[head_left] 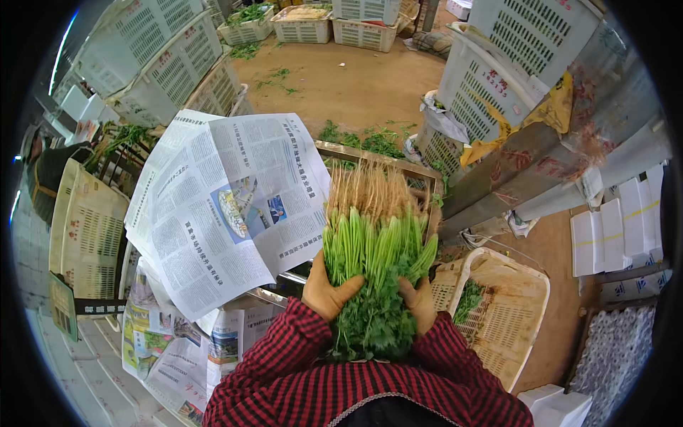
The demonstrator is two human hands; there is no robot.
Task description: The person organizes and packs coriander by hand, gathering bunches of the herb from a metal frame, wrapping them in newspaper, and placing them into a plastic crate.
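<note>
A broad bunch of leafy greens (377, 263) lies in front of me, its long pale-brown roots pointing away and its dark leaves toward my body. The slim, light-green stalks look like celery or coriander. My left hand (329, 290) grips the bunch from the left side, thumb over the stalks. From the right, my right hand (420, 302) clasps it the same way; its fingers are partly hidden under the leaves. Just left of the bunch, an opened newspaper (235, 206) is spread out, its right edge close to the roots and stalks. Beneath the bunch shows a metal-edged frame (427, 173).
More newspapers (178, 356) lie at lower left. An off-white plastic crate (509, 313) with some green scraps stands at right. Stacked crates (156, 64) rise at far left and right. A metal post (541, 164) slants in from the right. Loose leaves (380, 142) litter the floor ahead.
</note>
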